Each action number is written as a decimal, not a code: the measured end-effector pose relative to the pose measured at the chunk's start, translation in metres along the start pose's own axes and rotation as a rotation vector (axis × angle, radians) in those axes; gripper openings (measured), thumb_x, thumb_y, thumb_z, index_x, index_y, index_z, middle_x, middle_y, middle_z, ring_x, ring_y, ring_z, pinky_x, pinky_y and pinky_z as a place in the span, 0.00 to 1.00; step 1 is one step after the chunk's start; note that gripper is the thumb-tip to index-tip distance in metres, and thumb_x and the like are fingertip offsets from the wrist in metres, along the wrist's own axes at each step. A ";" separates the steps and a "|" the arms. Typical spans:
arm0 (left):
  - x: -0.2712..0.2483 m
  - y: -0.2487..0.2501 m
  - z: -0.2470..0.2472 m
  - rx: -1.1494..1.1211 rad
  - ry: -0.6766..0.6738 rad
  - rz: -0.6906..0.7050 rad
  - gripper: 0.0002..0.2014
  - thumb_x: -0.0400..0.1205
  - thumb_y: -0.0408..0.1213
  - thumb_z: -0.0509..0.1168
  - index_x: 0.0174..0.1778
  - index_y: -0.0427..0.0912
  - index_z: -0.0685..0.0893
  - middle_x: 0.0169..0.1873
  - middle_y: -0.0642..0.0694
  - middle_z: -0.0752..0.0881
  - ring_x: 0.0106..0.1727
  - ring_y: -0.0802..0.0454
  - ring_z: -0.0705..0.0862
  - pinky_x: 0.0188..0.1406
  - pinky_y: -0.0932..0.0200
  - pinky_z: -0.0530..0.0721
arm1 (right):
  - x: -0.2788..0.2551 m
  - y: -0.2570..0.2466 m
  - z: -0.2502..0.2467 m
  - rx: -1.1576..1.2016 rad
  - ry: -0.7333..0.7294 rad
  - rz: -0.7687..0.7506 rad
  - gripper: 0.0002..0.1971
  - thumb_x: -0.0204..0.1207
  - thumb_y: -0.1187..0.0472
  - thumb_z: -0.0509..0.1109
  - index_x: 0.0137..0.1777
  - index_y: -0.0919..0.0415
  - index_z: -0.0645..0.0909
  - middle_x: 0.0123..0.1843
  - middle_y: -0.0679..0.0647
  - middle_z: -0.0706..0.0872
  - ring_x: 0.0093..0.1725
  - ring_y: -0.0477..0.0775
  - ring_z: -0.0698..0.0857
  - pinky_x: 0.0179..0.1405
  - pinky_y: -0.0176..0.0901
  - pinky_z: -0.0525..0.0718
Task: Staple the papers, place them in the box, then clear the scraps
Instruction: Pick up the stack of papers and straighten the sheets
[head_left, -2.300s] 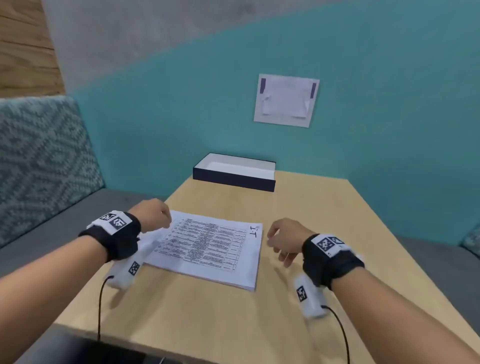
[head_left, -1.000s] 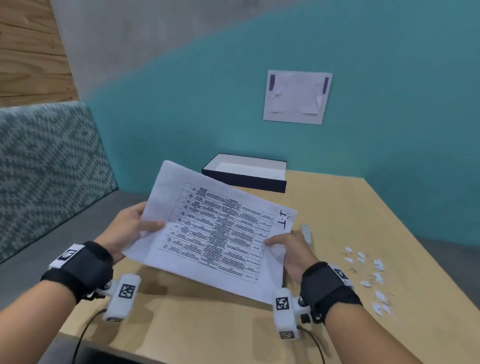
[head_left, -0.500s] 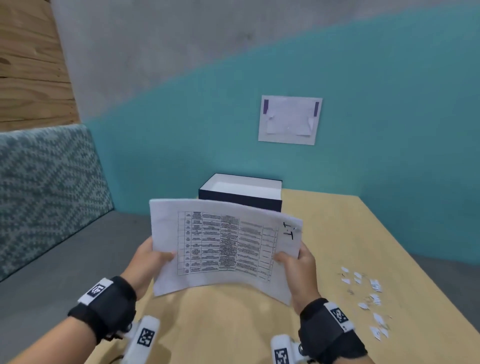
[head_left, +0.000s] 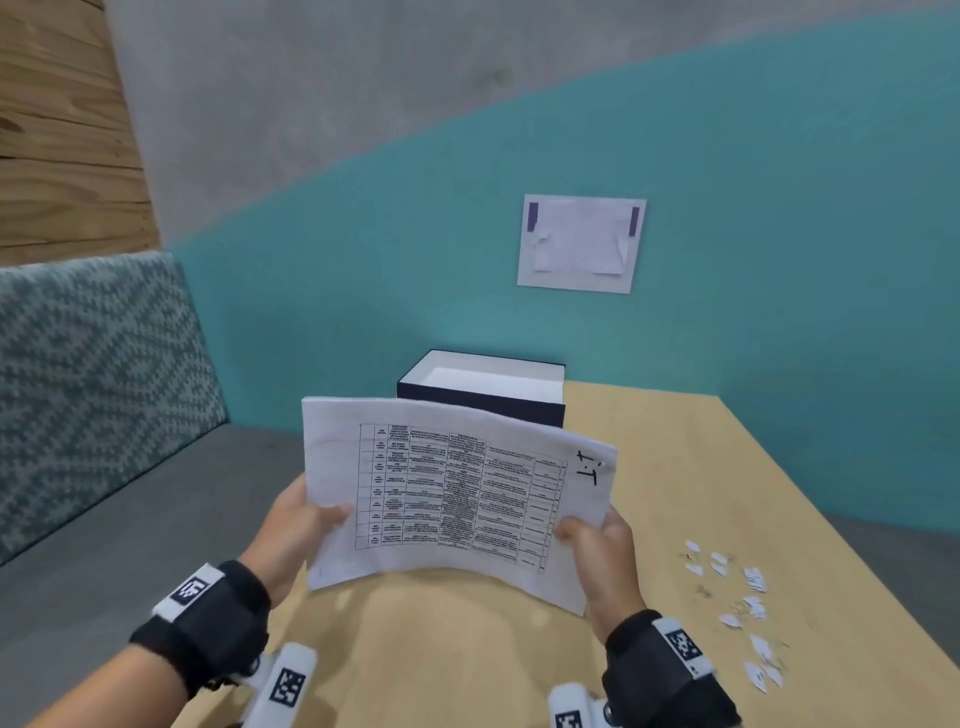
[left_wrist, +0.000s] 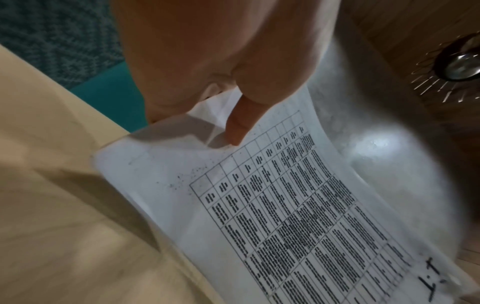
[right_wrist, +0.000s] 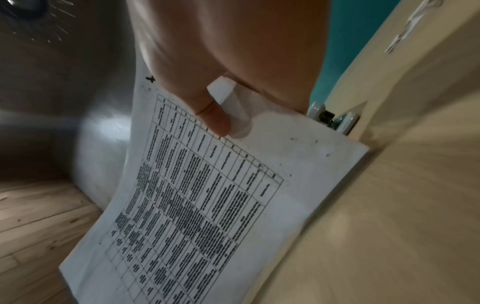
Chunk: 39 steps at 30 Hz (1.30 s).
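Here, the left hand (head_left: 291, 525) and right hand (head_left: 605, 551) are pinching the papers (head_left: 457, 493) at opposite short edges, long axis crosswise, the open box (head_left: 483, 402) lying straight ahead, equally near both.

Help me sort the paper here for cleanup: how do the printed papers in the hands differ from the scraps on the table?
The papers are large whole sheets with a printed table; the scraps are many tiny torn bits. The papers are held up off the table, gripped at each side by the left hand and the right hand; the scraps lie loose on the table's right side, untouched. The papers bow into a curve; the scraps lie scattered. Both are white paper.
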<state>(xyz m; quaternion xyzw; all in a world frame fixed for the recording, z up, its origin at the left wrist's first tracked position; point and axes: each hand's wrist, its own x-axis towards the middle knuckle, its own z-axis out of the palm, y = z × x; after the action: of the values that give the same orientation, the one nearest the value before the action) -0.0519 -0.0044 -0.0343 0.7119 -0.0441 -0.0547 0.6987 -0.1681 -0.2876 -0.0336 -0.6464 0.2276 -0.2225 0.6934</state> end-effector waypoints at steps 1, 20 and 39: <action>0.000 0.002 0.000 -0.008 0.008 0.008 0.21 0.86 0.18 0.62 0.70 0.42 0.85 0.61 0.43 0.93 0.63 0.40 0.91 0.62 0.41 0.87 | 0.000 -0.002 0.000 0.004 0.001 -0.007 0.17 0.75 0.77 0.64 0.52 0.55 0.86 0.50 0.53 0.93 0.52 0.62 0.89 0.53 0.57 0.89; -0.017 0.109 -0.001 0.619 0.332 0.603 0.11 0.81 0.24 0.56 0.43 0.46 0.69 0.32 0.42 0.82 0.34 0.39 0.79 0.38 0.40 0.80 | -0.009 -0.054 -0.006 -0.204 0.210 -0.660 0.33 0.73 0.59 0.80 0.74 0.50 0.69 0.70 0.45 0.76 0.73 0.48 0.73 0.75 0.49 0.70; -0.019 0.189 0.013 0.249 0.124 0.819 0.15 0.85 0.42 0.72 0.41 0.33 0.82 0.30 0.46 0.81 0.29 0.55 0.75 0.30 0.59 0.73 | -0.030 -0.119 0.021 -0.010 -0.309 -0.481 0.04 0.80 0.60 0.75 0.47 0.50 0.88 0.52 0.59 0.93 0.54 0.57 0.90 0.57 0.48 0.88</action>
<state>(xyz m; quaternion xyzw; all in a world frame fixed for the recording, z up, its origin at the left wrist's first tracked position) -0.0698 -0.0182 0.1546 0.7165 -0.2871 0.2760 0.5727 -0.1812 -0.2609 0.0871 -0.7115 -0.0399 -0.2782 0.6440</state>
